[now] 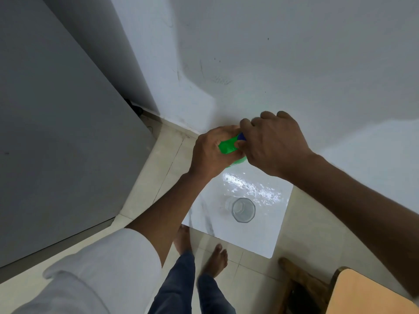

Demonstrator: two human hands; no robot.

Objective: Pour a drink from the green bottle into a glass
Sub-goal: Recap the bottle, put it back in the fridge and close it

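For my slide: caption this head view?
Left hand grips green plastic bottle; right hand on its blue cap, clear empty glass waiting.

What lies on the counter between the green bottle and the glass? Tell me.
Nothing: in the head view, the stretch of white counter between the green bottle and the glass is bare, showing only a bright glare patch.

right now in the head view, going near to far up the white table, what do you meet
clear glass → shiny patch of glare on the white table → green bottle with its blue cap, gripped by the left hand and right hand → white wall
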